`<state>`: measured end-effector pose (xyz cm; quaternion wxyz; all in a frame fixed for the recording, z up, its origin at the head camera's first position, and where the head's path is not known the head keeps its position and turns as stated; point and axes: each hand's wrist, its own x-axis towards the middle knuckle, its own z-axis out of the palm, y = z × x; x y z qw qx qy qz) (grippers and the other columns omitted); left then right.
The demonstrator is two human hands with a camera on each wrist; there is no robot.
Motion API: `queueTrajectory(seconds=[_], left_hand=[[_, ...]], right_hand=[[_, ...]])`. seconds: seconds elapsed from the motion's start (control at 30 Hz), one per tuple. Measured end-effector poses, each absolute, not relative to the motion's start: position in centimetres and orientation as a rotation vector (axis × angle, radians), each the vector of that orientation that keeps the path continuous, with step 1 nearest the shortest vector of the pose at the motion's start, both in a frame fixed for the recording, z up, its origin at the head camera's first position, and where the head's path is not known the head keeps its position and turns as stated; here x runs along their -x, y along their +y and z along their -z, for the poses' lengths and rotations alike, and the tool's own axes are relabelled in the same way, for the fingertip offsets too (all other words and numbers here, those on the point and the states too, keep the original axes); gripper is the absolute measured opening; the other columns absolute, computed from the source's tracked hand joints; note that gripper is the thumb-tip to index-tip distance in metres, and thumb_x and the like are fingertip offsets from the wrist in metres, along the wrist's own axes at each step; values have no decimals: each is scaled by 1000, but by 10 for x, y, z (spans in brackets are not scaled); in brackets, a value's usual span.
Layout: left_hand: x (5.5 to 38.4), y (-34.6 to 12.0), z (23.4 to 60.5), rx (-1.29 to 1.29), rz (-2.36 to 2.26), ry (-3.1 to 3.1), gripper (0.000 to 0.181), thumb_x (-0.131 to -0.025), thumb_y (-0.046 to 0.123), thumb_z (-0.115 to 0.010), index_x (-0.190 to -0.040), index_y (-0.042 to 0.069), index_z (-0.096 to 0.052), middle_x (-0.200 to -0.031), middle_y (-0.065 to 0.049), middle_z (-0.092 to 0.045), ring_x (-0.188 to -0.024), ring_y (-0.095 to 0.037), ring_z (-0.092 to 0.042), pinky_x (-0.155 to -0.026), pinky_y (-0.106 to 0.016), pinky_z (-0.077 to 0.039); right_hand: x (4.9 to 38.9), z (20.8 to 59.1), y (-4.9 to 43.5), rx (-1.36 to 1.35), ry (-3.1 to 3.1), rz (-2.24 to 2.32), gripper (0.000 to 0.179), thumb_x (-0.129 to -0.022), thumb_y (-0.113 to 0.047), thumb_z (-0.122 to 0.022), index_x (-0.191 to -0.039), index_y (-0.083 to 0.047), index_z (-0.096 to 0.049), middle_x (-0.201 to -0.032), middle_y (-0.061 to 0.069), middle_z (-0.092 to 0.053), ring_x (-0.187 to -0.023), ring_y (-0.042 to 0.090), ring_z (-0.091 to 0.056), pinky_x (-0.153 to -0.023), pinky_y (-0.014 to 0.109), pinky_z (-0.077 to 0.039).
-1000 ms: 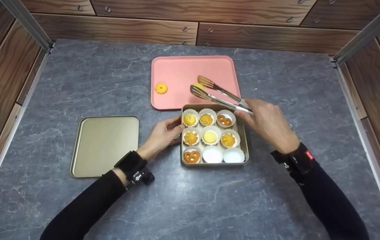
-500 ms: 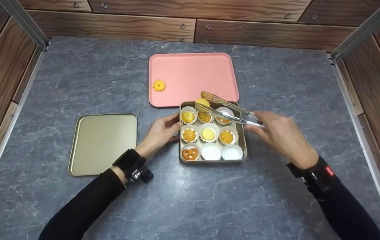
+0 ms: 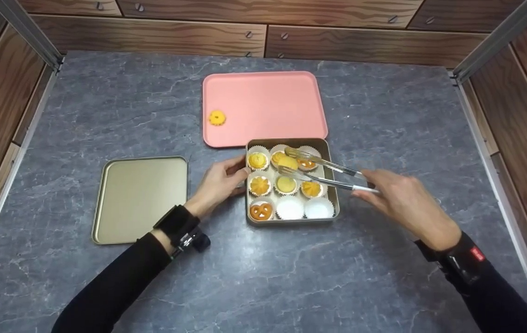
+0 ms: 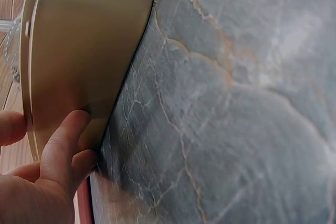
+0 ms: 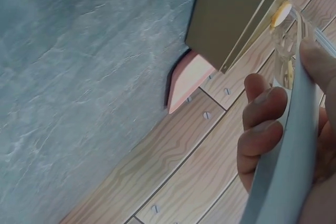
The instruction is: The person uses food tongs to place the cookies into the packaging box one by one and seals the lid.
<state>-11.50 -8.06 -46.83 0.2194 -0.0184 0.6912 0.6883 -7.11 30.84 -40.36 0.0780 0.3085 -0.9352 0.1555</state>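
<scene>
A square gold tin (image 3: pixel 332 178) holds paper cups with yellow cookies and small pretzels (image 3: pixel 261 212). My left hand (image 3: pixel 221 182) rests at its left side; in the left wrist view the fingers (image 4: pixel 60 150) touch the outer wall and one fingertip meets the rim. My right hand (image 3: pixel 404 203) grips metal tongs (image 3: pixel 337 175) by their handles, the fingers (image 5: pixel 265 108) curled about them in the right wrist view. Between the tong heads is a round yellow cookie (image 3: pixel 288 163), above the tin's back and middle rows. The tong heads partly cover the cups beneath.
A pink tray (image 3: pixel 268 99) lies behind the tin, with one flower-shaped yellow cookie (image 3: pixel 217 118) at its left. The gold lid (image 3: pixel 140 201) lies to the left on the grey marbled table (image 3: pixel 263 277). Two white paper cups (image 3: pixel 290 208) at the tin's front hold no cookie.
My right hand has drawn the tongs toward me and to the right, lifting the round yellow cookie off the pink tray and over the tin. My left hand stays at the tin's side.
</scene>
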Motion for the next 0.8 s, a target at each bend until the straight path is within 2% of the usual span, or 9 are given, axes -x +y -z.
queueTrajectory(seconds=[0.4, 0.63, 0.8], left_hand=[[116, -80, 468, 68, -1870, 1946, 63, -103, 16, -63, -158, 3, -36, -154, -18, -50, -118, -24, -67, -94, -28, -61], [115, -79, 467, 57, -1903, 1907, 63, -103, 14, -63, -159, 2, -35, -152, -18, -52, -120, -25, -66, -95, -30, -61], [115, -79, 468, 70, -1908, 1892, 63, -104, 14, -62, -159, 1, -34, -153, -18, -51, -120, -26, -66, -95, -29, -61]], right_hand=[[62, 397, 326, -1116, -2733, -444, 46, -85, -25, -86, -124, -7, -71, -92, 0, -72, -71, 12, -68, -58, 32, -62], [59, 395, 331, -1207, -2744, -449, 44, -87, -26, -84, -126, -10, -72, -89, -8, -69, -70, 5, -64, -60, 27, -62], [60, 393, 332, -1233, -2754, -451, 45, -84, -24, -86, -124, -9, -72, -91, -7, -70, -68, 4, -63, -61, 25, -62]])
